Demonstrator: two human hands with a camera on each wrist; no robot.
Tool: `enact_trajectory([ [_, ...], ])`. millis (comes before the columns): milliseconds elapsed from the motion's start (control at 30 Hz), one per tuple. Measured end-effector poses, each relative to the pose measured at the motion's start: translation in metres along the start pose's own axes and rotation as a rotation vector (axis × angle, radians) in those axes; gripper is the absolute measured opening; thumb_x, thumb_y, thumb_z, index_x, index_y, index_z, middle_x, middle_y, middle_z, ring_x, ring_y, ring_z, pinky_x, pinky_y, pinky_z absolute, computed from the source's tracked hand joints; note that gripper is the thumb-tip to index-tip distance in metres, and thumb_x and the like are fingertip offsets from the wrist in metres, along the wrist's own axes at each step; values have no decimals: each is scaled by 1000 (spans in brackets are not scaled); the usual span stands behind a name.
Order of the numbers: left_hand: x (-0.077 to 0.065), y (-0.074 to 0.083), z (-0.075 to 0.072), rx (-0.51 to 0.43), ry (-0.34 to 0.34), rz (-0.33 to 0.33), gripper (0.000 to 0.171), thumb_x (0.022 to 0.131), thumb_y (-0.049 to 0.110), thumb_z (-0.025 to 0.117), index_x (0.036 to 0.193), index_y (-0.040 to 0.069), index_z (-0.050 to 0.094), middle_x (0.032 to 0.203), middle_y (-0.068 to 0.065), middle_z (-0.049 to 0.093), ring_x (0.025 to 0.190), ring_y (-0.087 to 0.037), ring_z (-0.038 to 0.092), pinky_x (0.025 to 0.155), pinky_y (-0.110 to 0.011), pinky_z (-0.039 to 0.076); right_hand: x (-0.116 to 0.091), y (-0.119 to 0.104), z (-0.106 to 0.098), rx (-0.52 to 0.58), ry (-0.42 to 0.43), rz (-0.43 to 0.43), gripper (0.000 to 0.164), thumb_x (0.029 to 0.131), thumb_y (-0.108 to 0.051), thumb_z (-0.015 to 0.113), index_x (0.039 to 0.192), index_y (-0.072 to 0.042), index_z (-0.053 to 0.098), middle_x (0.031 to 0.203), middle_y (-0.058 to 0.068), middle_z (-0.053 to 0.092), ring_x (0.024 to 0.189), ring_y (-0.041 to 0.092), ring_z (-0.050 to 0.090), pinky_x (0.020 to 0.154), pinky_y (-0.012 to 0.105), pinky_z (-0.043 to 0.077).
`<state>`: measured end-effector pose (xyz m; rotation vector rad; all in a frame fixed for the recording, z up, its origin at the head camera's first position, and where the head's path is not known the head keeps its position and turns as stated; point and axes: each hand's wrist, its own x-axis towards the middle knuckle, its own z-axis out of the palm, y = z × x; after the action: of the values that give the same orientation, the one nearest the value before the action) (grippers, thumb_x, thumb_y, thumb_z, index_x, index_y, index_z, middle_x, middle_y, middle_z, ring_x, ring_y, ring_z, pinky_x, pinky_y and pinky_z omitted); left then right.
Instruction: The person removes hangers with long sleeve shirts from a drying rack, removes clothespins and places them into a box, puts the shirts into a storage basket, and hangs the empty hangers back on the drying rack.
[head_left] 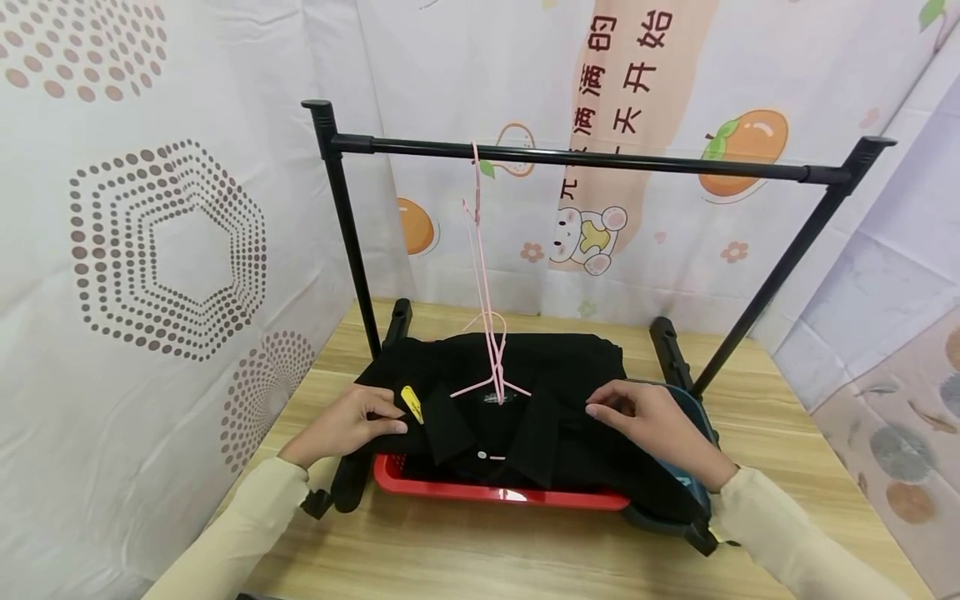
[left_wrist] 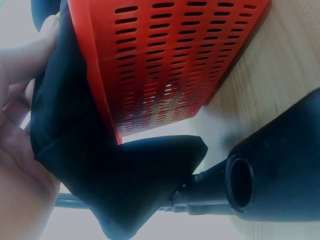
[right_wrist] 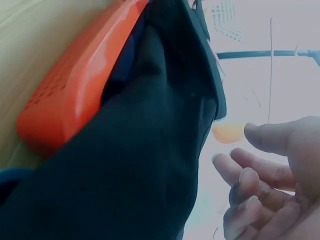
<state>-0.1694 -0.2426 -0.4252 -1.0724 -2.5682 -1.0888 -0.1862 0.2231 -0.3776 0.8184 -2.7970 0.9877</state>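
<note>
A black collared shirt (head_left: 585, 433) lies spread over a red basket (head_left: 450, 490), its collar facing me. My left hand (head_left: 365, 419) pinches the shirt's cloth at the left shoulder, beside a yellow tag (head_left: 412, 403). In the left wrist view, black cloth (left_wrist: 75, 115) hangs down past that palm, along the basket's side. My right hand (head_left: 643, 415) hovers by the opposite shoulder; the right wrist view shows its loosely bent fingers (right_wrist: 240, 180) holding nothing, with a gap to the cloth. A pink hanger (head_left: 491, 385) sits at the collar opening, its arms partly inside the shirt.
A black rack spans the table, its top rail (head_left: 600, 158) carrying another thin pink hanger (head_left: 477, 208) seen nearly edge-on. To the right, a dark blue basket (head_left: 693, 408) stands partly under the sleeve. Rack feet (head_left: 670, 350) rest on the wooden table (head_left: 450, 550); patterned curtains surround it.
</note>
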Motion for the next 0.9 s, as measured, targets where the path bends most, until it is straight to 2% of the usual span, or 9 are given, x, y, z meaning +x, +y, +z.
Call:
enact_trajectory([
  [133,-2,0,1,-2,-1,-12,12,87,10,83,92,21,84,67,18,39,62,1,35,55,-20,35,5,-11,3,10,-24,-16,12,98,-33,73,103,-23,75,84,-14,67,63,9,51,57,26,44],
  [400,-5,0,0,-3,29,19,12,86,7,83,93,17,85,67,16,43,62,1,36,55,-20,36,17,-30,8,65,-62,-73,11,97,-32,74,105,-25,76,85,-15,68,61,10,53,57,27,44],
  [633,-5,0,0,3,8,2,13,87,9,83,94,19,85,67,17,40,62,2,35,55,-20,35,22,-44,18,106,-105,-95,12,98,-30,74,106,-23,77,86,-14,68,62,11,53,57,26,45],
  [900,-2,2,0,-9,4,-8,12,88,11,82,93,22,84,68,17,45,62,0,38,56,-21,37,34,-63,28,147,-130,-191,12,97,-30,74,105,-22,78,86,-14,69,61,10,52,56,25,43],
])
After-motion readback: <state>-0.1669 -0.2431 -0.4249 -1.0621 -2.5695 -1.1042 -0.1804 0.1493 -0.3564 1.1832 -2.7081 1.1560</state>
